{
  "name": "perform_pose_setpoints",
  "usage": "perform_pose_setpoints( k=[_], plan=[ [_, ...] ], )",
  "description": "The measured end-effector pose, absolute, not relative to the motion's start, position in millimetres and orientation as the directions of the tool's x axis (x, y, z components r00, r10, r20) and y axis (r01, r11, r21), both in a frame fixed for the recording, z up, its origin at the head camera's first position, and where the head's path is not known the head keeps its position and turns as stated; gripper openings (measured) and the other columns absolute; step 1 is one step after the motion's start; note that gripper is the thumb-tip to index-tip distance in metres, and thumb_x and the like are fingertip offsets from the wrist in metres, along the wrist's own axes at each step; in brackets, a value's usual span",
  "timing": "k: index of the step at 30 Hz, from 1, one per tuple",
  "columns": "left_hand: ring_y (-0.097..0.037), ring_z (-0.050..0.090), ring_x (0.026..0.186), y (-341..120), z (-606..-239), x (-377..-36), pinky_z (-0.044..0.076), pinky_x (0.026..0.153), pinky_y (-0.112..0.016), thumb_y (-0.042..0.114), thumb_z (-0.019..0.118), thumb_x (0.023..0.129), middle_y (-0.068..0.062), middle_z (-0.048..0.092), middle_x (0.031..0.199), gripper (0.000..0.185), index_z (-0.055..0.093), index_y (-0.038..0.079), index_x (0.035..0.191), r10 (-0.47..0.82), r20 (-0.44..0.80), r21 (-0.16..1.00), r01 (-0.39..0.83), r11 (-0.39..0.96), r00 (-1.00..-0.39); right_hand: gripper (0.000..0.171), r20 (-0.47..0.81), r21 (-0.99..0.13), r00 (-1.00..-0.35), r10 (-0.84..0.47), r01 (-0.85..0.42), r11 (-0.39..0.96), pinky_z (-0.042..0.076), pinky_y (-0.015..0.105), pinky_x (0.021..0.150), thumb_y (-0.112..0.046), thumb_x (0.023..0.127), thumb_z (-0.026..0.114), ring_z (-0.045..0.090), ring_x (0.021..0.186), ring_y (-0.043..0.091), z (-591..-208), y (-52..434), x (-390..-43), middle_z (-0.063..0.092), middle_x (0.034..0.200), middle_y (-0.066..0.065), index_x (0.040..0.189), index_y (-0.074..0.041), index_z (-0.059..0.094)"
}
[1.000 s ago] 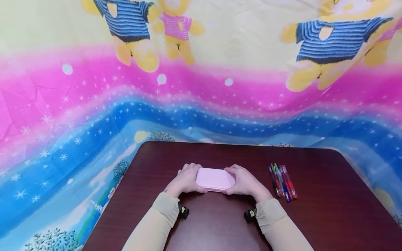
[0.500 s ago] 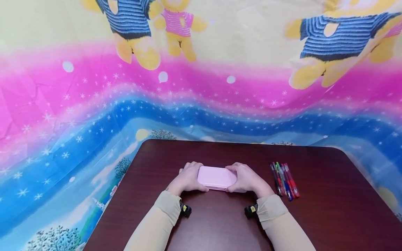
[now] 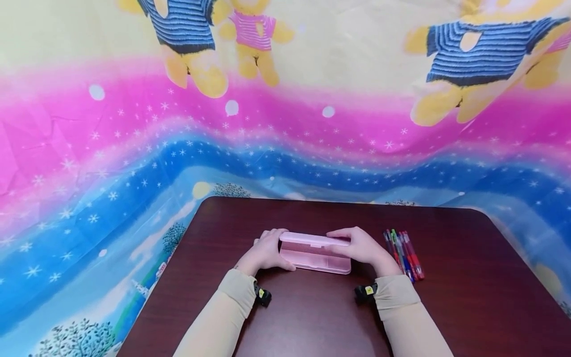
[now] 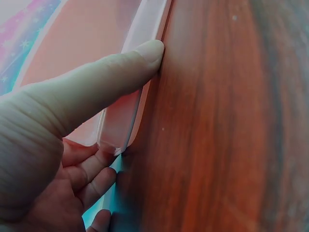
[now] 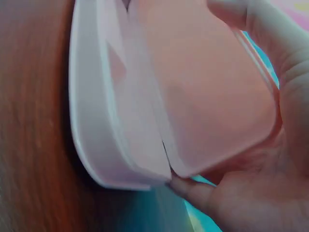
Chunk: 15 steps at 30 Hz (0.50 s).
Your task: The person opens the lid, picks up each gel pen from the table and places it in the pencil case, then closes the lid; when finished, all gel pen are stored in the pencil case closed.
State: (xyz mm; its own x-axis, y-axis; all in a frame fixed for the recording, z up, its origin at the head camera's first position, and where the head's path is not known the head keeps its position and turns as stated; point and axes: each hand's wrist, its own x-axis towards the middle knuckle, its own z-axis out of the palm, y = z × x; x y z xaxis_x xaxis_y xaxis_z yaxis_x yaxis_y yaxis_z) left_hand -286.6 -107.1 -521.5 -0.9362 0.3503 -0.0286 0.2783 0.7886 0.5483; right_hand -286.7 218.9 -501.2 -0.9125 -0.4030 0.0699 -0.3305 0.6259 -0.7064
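Pink case point(image 3: 314, 255) sits mid-table point(image 3: 446, 307), long side toward me, both hands on it. Lid point(image 3: 314, 239) is tipped up on its far hinge — I read this as the opening step, lid roughly upright, base point(image 3: 317, 263) flat on the wood.

Left hand point(image 3: 265, 253) clamps the left end of the base: thumb point(image 4: 104, 79) laid straight along the near rim, fingers point(image 4: 89, 171) curled behind the end wall. That counts as a grip on the case, steadying it.

Right hand point(image 3: 363, 246) has the lid's right end, thumb on the near face and fingers wrapped round the back — wrist view shows lid point(image 5: 207, 96) and base point(image 5: 96, 116) parted in a V with the hand behind the lid.

Next move, as I judge it: swing the lid fully back until it rests, keeping the left hand pressing the base down so the light case doesn't skid on the slick table.

Materials: case is thin translucent pink plastic, rounded corners, smooth, slightly flexible by the look; a small catch tab shows on the lid's front edge. Inside looks empty, though I can't see the whole floor. Table is dark reddish wood-grain laminate, glossy. Pens point(image 3: 403, 255) — several, red, green, blue, slim clear barrels — lie bunched just right of the right hand, not touching the case. Behind, a bright printed cloth point(image 3: 134, 148) with bears
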Motion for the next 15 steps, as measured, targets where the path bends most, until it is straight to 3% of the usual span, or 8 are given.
perform_pose_setpoints(
  k=[3, 6, 10, 12, 15],
  plan=[
    [-0.036, 0.052, 0.143, -108, -522, -287, 0.041, 0.117, -0.063, 0.054, 0.105, 0.063, -0.01, 0.063, 0.153, 0.118, 0.05, 0.017, 0.161, 0.341, -0.032, 0.545, 0.27, 0.794, -0.94, 0.052, 0.095, -0.754, -0.933, -0.348, -0.296, 0.586, 0.059, 0.054, 0.109, -0.045, 0.101, 0.079, 0.072, 0.132, 0.032, -503, 224, -288, 0.079, 0.138, 0.009, 0.14, -0.011, 0.076],
    [-0.037, 0.053, 0.143, -108, -523, -287, 0.042, 0.117, -0.063, 0.055, 0.105, 0.063, -0.012, 0.062, 0.154, 0.118, 0.05, 0.016, 0.161, 0.34, -0.026, 0.537, 0.274, 0.798, -0.94, 0.045, 0.125, -0.789, -0.955, -0.268, -0.259, 0.557, 0.062, 0.046, 0.104, -0.042, 0.104, 0.076, 0.076, 0.123, 0.026, -506, 227, -291, 0.08, 0.134, 0.01, 0.138, -0.012, 0.077],
    [-0.039, 0.052, 0.144, -106, -522, -287, 0.043, 0.117, -0.063, 0.055, 0.104, 0.065, -0.015, 0.061, 0.155, 0.122, 0.047, 0.012, 0.164, 0.351, -0.027, 0.516, 0.288, 0.806, -0.936, 0.039, 0.172, -0.814, -0.98, -0.097, -0.197, 0.546, 0.057, 0.03, 0.088, -0.047, 0.106, 0.073, 0.072, 0.101, 0.016, -509, 229, -296, 0.083, 0.114, 0.007, 0.123, -0.013, 0.083],
    [-0.04, 0.053, 0.142, -105, -520, -287, 0.045, 0.114, -0.063, 0.056, 0.103, 0.065, -0.016, 0.062, 0.153, 0.12, 0.05, 0.01, 0.163, 0.361, -0.024, 0.494, 0.303, 0.815, -0.932, 0.041, 0.192, -0.82, -0.981, -0.003, -0.162, 0.549, 0.052, 0.028, 0.079, -0.051, 0.105, 0.073, 0.065, 0.09, 0.017, -509, 229, -298, 0.079, 0.1, 0.007, 0.114, -0.013, 0.084],
    [-0.039, 0.054, 0.138, -102, -518, -285, 0.047, 0.11, -0.061, 0.057, 0.102, 0.067, -0.014, 0.065, 0.148, 0.111, 0.058, 0.01, 0.157, 0.367, -0.023, 0.466, 0.315, 0.826, -0.93, 0.047, 0.198, -0.824, -0.973, 0.117, -0.1, 0.558, 0.049, 0.027, 0.075, -0.057, 0.104, 0.071, 0.061, 0.087, 0.02, -510, 228, -300, 0.076, 0.095, 0.008, 0.111, -0.011, 0.083]
  ],
)
